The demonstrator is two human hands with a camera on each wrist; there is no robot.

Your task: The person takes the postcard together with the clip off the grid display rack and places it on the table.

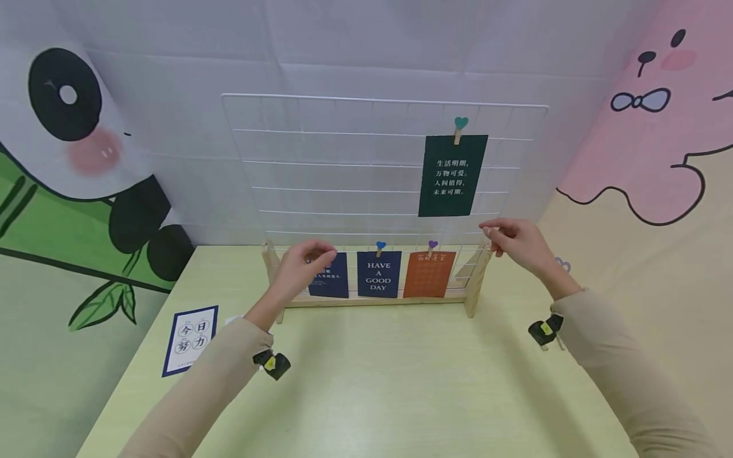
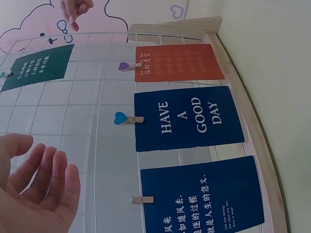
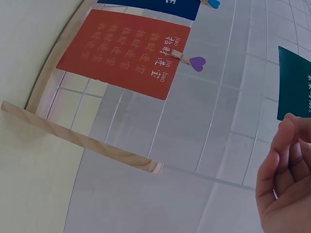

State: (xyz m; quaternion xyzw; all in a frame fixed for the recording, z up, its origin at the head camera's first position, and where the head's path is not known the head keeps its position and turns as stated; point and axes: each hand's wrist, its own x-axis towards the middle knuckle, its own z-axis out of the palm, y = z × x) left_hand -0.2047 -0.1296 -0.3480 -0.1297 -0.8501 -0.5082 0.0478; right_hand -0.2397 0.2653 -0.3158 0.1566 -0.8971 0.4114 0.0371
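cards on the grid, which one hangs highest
The dark green card, clipped by a teal heart peg near the grid's top right. The two navy cards and the orange card all hang in one row along the bottom.

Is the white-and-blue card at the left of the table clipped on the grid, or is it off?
Off. The white-and-blue card lies flat on the table, apart from the wire grid, with no clip on it.
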